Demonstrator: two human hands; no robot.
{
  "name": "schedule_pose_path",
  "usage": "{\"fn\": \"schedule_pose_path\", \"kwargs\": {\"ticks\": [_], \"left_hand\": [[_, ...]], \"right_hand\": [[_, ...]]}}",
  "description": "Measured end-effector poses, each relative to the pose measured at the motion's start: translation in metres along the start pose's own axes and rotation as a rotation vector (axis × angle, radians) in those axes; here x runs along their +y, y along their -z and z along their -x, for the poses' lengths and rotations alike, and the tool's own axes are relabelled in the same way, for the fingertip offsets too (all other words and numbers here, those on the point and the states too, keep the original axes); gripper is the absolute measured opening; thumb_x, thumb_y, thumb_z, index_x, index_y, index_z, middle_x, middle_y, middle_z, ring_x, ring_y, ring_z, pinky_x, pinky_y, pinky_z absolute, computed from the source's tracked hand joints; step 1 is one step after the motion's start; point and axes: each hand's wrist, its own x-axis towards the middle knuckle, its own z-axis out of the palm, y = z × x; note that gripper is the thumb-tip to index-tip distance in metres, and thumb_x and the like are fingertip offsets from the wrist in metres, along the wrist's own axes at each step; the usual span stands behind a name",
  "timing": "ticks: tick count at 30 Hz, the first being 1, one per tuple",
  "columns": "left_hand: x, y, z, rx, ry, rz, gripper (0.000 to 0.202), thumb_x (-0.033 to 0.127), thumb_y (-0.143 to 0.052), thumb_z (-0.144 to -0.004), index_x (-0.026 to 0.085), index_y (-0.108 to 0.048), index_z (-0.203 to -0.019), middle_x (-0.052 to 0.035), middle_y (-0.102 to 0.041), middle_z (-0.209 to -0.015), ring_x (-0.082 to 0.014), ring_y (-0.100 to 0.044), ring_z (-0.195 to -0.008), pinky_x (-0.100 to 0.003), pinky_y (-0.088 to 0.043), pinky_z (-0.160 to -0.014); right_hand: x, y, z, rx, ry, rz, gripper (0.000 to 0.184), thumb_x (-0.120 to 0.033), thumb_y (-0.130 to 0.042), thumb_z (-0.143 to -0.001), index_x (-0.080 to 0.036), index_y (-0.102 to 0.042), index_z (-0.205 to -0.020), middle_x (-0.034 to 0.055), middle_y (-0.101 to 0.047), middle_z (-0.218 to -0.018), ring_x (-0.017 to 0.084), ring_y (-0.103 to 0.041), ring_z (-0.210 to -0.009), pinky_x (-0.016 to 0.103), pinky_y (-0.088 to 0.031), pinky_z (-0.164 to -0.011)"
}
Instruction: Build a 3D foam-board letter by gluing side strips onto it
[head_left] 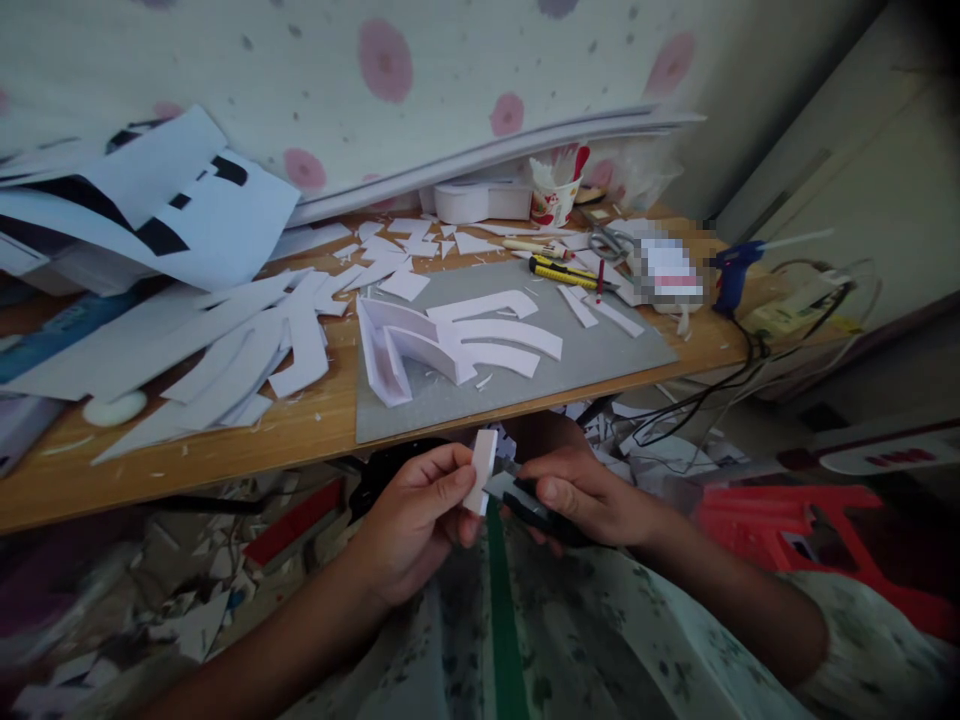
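Just off the tabletop's [335,405] front edge, the left hand [421,503] pinches a small white strip [484,470] between thumb and fingers, its end standing clear, probably to leave one side exposed to the blade. Beside it, the right hand [591,497] has its fingers wrapped around a dark-handled knife [541,512], the thumb along the top, likely for control. The blade points at the strip's lower side; whether they touch I cannot tell.

Beyond the hands, a gray mat [622,345] reaches the tabletop's front edge, perhaps to spare the wood from cuts. Toward its left edge stands a folded white form [442,345], with curved strips [517,332] lying flat to its right. Across the mat's back edge, near the right corner, lies a yellow cutter [570,273], seemingly left within reach.

Toward the tabletop's right end, a blue glue gun [736,272] sits near the wires, its cord probably limiting its place. Offcuts [416,240] litter the back; larger cut pieces [244,355] pile up on the left.
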Motion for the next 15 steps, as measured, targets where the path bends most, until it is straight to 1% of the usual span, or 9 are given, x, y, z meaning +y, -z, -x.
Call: {"fn": "schedule_pose_path", "kwargs": {"ticks": [2,6,10,13,15], "left_hand": [[-0.0005,0.0015,-0.0003,-0.02,0.01,0.012,0.03,0.035,-0.077,-0.071,0.013,-0.057,-0.07,0.0027,-0.052,-0.051,-0.0051,-0.044,-0.04,-0.017,-0.03,-0.043],[-0.0018,0.0026,-0.0009,-0.032,0.015,0.03,0.029,0.034,-0.077,-0.071,0.013,-0.058,-0.071,0.0028,-0.052,-0.051,-0.0053,-0.044,-0.04,-0.017,-0.032,-0.042],[-0.0018,0.0015,-0.0023,-0.027,0.036,0.056,0.028,0.032,-0.078,-0.069,0.013,-0.058,-0.071,0.0033,-0.051,-0.049,-0.0046,-0.044,-0.039,-0.016,-0.033,-0.042],[-0.0013,0.001,-0.0028,-0.022,0.041,0.074,0.03,0.032,-0.08,-0.067,0.012,-0.058,-0.068,0.0036,-0.051,-0.051,-0.0034,-0.043,-0.038,-0.014,-0.033,-0.04],[-0.0015,0.001,-0.0025,-0.021,0.042,0.08,0.03,0.031,-0.08,-0.067,0.012,-0.058,-0.068,0.0035,-0.052,-0.052,-0.003,-0.043,-0.038,-0.014,-0.033,-0.04]], "right_hand": [[-0.0007,-0.0002,-0.0017,0.01,0.016,0.057,0.052,-0.059,-0.033,-0.094,-0.015,-0.054,-0.076,-0.0004,-0.054,-0.061,0.01,-0.054,-0.048,0.019,-0.04,-0.043],[-0.0031,0.0005,-0.0039,0.033,0.073,0.18,0.051,-0.057,-0.03,-0.095,-0.016,-0.053,-0.075,-0.0011,-0.053,-0.058,0.01,-0.051,-0.05,0.02,-0.039,-0.046],[-0.0048,-0.0008,-0.0048,0.004,0.068,0.218,0.051,-0.057,-0.028,-0.096,-0.017,-0.05,-0.074,-0.0011,-0.051,-0.058,0.01,-0.05,-0.051,0.021,-0.038,-0.048],[-0.0057,-0.0026,-0.0053,-0.011,0.106,0.275,0.051,-0.058,-0.026,-0.096,-0.018,-0.046,-0.07,-0.0018,-0.05,-0.058,0.009,-0.047,-0.05,0.02,-0.036,-0.047],[-0.0058,-0.003,-0.0054,0.004,0.123,0.299,0.05,-0.057,-0.026,-0.096,-0.019,-0.046,-0.07,-0.0021,-0.05,-0.058,0.009,-0.046,-0.05,0.02,-0.035,-0.048]]}}
